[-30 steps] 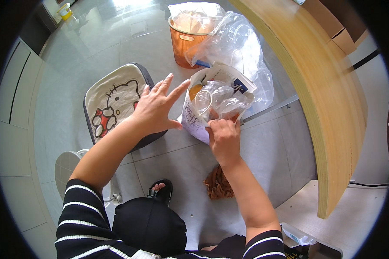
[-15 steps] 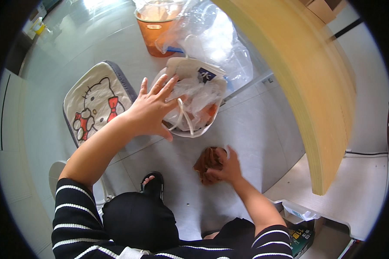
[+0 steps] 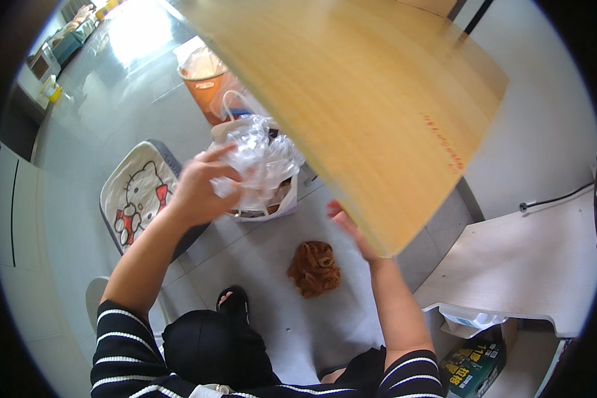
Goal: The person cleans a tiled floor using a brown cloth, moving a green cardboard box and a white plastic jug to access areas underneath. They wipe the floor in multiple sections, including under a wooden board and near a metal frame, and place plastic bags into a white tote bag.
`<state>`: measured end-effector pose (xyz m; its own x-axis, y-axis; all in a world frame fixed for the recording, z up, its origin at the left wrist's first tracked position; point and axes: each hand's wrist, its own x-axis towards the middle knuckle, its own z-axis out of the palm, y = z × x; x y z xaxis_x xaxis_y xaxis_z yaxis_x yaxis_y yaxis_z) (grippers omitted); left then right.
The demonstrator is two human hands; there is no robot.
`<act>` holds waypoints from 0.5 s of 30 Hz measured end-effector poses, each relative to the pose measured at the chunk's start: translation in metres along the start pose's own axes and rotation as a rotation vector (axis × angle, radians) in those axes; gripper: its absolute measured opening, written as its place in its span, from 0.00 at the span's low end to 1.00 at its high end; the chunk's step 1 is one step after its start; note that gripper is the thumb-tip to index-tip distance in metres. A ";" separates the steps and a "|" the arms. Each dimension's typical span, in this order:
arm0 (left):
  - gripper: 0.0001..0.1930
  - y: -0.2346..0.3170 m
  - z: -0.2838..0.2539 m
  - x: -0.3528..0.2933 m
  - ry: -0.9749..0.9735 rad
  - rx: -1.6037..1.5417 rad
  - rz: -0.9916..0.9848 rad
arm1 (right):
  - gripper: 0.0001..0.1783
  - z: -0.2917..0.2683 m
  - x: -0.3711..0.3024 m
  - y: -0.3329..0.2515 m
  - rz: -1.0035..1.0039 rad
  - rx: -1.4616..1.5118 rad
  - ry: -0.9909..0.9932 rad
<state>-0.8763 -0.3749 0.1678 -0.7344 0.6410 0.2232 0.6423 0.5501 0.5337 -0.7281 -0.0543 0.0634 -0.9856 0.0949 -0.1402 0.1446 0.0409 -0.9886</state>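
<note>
My left hand (image 3: pixel 205 186) is at a white carrier bag (image 3: pixel 286 205) on the floor. Its fingers, smeared by motion, curl round crumpled clear plastic (image 3: pixel 252 152) bulging from the bag's top. Under the corner of the wooden tabletop (image 3: pixel 378 132) is my right hand (image 3: pixel 355 232), partly hidden by the board. Its visible fingers stretch out, and I see nothing in them. A bunched brown cloth (image 3: pixel 314 268) lies on the grey floor, apart from both hands.
Beyond the bag stands an orange bin (image 3: pixel 209 93) with a liner. A cushion (image 3: pixel 139 192) with a cartoon cat lies at left. On the right are a pale low shelf (image 3: pixel 511 265), a clear plastic tray (image 3: pixel 471 318) and a dark green box (image 3: pixel 474 368). My sandalled foot (image 3: pixel 233 302) shows below.
My right hand has left the brown cloth and moved up beneath the tabletop corner. My left hand has closed round the clear plastic. The view has shifted, so more tabletop shows.
</note>
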 end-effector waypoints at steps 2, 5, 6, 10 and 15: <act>0.17 0.001 -0.025 0.012 0.286 -0.443 -0.081 | 0.43 0.004 0.004 -0.075 -0.181 0.698 0.262; 0.27 0.027 -0.034 0.052 0.672 -1.104 -0.390 | 0.50 -0.025 0.003 -0.151 -0.349 0.971 0.263; 0.34 0.035 -0.042 0.065 0.628 -1.271 -0.498 | 0.52 -0.032 0.007 -0.165 -0.346 0.980 0.317; 0.35 0.053 -0.056 0.112 0.200 -1.880 -0.217 | 0.50 -0.064 0.028 -0.201 -0.391 0.951 0.387; 0.26 0.056 -0.073 0.146 0.235 -1.846 -0.127 | 0.36 -0.096 0.045 -0.232 -0.428 0.940 0.497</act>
<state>-0.9638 -0.2893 0.2899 -0.8676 0.4815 0.1243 -0.3130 -0.7230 0.6159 -0.7977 0.0360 0.2915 -0.7638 0.6437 0.0476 -0.5236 -0.5747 -0.6289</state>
